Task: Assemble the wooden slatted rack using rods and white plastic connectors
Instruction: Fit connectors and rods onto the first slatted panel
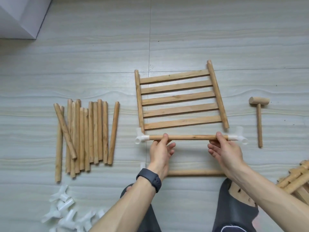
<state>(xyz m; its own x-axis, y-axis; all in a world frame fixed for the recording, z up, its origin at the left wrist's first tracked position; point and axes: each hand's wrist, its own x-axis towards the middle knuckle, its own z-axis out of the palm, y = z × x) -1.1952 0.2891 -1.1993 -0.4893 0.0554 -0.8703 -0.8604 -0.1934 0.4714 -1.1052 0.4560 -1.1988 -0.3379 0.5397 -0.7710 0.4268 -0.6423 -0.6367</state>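
Observation:
A wooden slatted panel lies flat on the floor, several slats between two side rods. Just below it I hold a wooden rod crosswise, with a white plastic connector on each end: the left connector meets the panel's left side rod, the right connector sits just right of the right side rod's lower end. My left hand pinches the rod near its left end. My right hand pinches it near its right end.
A pile of loose rods lies at left. Several white connectors are heaped at bottom left. A wooden mallet lies at right. Another rod lies beneath my wrists, more slatted pieces at the right edge, a white box top left.

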